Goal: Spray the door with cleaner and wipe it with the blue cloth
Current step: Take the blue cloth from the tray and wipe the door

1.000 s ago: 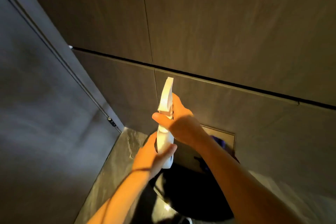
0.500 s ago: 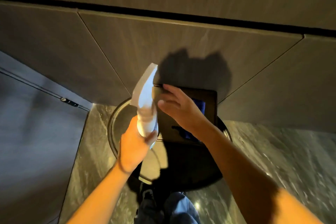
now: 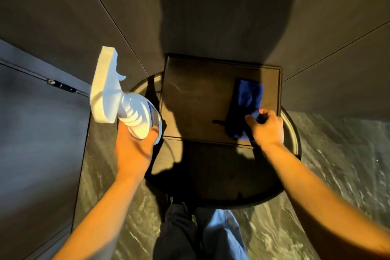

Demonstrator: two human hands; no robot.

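Observation:
My left hand (image 3: 135, 148) grips the white spray bottle (image 3: 118, 99) by its body, nozzle pointing up and away, left of the tray. A folded blue cloth (image 3: 245, 101) lies on the right side of a dark square tray (image 3: 194, 99). My right hand (image 3: 267, 126) pinches the cloth's near end, which still rests on the tray. The grey door (image 3: 38, 133) runs along the left, with a small dark fitting (image 3: 61, 85) on its seam.
The tray sits on a round dark table (image 3: 221, 179) against a brown panelled wall (image 3: 211, 6). Grey marble floor (image 3: 337, 164) surrounds the table. My legs in blue jeans (image 3: 202, 236) stand at the table's near edge.
The view has tilted down from the wall to the table. My right hand left the bottle's trigger and dropped onto the blue cloth. My left hand keeps the bottle, now lower and to the left.

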